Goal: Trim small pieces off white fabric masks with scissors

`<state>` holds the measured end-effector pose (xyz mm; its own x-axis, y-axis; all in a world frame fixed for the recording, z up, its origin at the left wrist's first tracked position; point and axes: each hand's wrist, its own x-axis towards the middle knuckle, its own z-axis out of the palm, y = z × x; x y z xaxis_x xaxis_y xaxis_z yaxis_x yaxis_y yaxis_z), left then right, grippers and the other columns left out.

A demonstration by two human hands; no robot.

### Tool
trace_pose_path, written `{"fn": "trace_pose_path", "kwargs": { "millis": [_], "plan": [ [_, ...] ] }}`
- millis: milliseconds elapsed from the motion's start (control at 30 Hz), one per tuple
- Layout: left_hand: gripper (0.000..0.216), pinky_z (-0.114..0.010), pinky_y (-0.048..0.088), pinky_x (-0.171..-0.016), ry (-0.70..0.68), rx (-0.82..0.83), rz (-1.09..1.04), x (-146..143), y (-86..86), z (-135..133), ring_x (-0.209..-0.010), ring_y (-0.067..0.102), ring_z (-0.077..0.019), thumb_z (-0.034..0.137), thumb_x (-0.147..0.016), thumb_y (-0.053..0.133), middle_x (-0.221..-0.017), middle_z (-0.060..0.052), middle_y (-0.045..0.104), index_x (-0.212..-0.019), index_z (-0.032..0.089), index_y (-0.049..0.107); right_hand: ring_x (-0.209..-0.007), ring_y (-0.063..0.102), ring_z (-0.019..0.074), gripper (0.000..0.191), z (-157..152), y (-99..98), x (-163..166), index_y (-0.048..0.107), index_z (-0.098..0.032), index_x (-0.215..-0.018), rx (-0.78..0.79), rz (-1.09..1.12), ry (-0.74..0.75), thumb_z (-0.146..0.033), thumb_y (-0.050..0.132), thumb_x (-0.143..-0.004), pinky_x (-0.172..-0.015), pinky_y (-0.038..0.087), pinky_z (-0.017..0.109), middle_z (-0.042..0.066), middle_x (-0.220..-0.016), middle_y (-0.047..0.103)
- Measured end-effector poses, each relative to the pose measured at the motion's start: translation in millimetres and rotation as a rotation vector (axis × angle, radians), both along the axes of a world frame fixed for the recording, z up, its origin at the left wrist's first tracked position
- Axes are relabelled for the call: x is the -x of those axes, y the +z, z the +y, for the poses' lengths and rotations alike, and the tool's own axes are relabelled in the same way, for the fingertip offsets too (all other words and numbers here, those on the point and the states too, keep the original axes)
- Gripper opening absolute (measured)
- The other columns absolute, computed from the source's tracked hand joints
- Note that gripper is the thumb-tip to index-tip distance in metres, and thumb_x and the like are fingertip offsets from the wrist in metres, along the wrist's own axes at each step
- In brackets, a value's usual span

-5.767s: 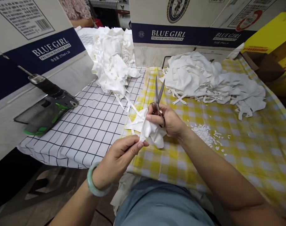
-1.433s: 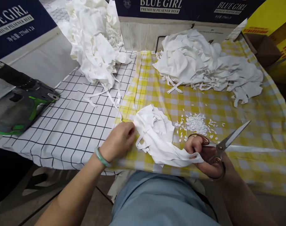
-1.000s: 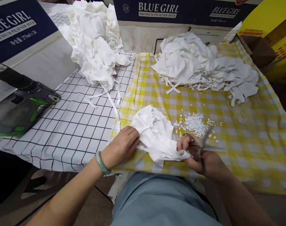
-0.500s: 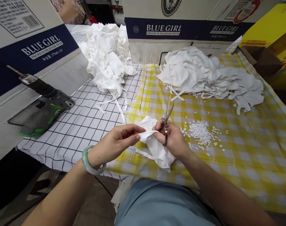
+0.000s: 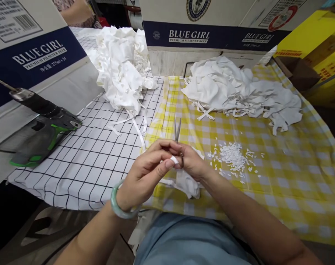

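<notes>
My left hand (image 5: 148, 171) is closed, with thumb and fingers pinching an edge of a white cloth piece (image 5: 188, 184). A small folded end of it shows at the thumb tip. In my right hand (image 5: 195, 163) I hold scissors (image 5: 177, 130), their slightly parted blades pointing away from me. The right fingers meet the left ones, so their exact grip on the cloth is hidden. The rest of the cloth hangs below my hands over the yellow checked tablecloth (image 5: 269, 209), a thin strap at its left.
White strapped pieces lie in a left pile (image 5: 117, 62) and a right pile (image 5: 225, 84). Small white clippings (image 5: 233, 156) are heaped right of my hands. A power drill (image 5: 43, 121) stands at left. Beer cartons (image 5: 181, 36) rise behind; another person's arm (image 5: 77, 13) shows far back.
My hands have come together, the left moving right and the right moving left. The scissors now point straight away, and the stretched cloth edge is mostly covered by fingers. The view has shifted slightly.
</notes>
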<state>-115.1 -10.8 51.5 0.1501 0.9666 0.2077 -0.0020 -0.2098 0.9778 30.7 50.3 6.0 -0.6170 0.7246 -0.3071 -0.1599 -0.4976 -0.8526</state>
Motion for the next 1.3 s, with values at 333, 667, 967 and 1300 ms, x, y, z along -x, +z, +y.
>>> {"fn": "trace_pose_path", "kwargs": {
  "millis": [333,667,967,1300],
  "plan": [
    [0.023,-0.024,0.045,-0.065,0.358,0.095,-0.172,-34.7,-33.9,-7.4,-0.088,0.052,-0.0156,0.027,-0.097,0.052,-0.104,-0.008,0.051,-0.084,0.017,0.069,-0.080,0.051,0.0188,0.034,-15.4,21.7,-52.1,0.053,-0.020,-0.080,-0.762,-0.716,-0.019,-0.048,0.072,-0.075,-0.072,0.040,0.032,0.002,-0.082,0.055],
    [0.022,-0.036,0.047,-0.092,0.339,-0.129,0.158,-48.8,-39.6,-10.2,-0.112,0.049,-0.0211,0.016,-0.098,0.045,-0.104,-0.009,0.054,-0.087,0.018,0.064,-0.060,0.044,0.0146,0.048,-32.9,31.4,-68.2,0.043,-0.021,-0.059,-0.987,-0.861,0.031,-0.054,0.074,-0.071,-0.062,0.032,0.028,-0.001,-0.057,0.050],
    [0.017,-0.036,0.048,-0.091,0.327,-0.145,0.170,-48.9,-42.6,-12.7,-0.113,0.050,-0.0214,0.016,-0.097,0.045,-0.111,-0.009,0.051,-0.095,0.019,0.062,-0.057,0.044,0.0128,0.047,-31.3,33.5,-69.8,0.045,-0.020,-0.057,-0.981,-0.855,0.051,-0.050,0.080,-0.067,-0.063,0.033,0.028,-0.003,-0.054,0.049],
    [0.019,-0.037,0.047,-0.093,0.317,-0.186,0.221,-50.1,-39.6,-11.3,-0.113,0.049,-0.0214,0.016,-0.098,0.044,-0.106,-0.008,0.052,-0.093,0.019,0.062,-0.056,0.045,0.0123,0.046,-31.1,34.1,-70.5,0.050,-0.019,-0.058,-0.948,-0.857,0.049,-0.052,0.081,-0.066,-0.063,0.033,0.028,-0.004,-0.052,0.050]
  ]
}}
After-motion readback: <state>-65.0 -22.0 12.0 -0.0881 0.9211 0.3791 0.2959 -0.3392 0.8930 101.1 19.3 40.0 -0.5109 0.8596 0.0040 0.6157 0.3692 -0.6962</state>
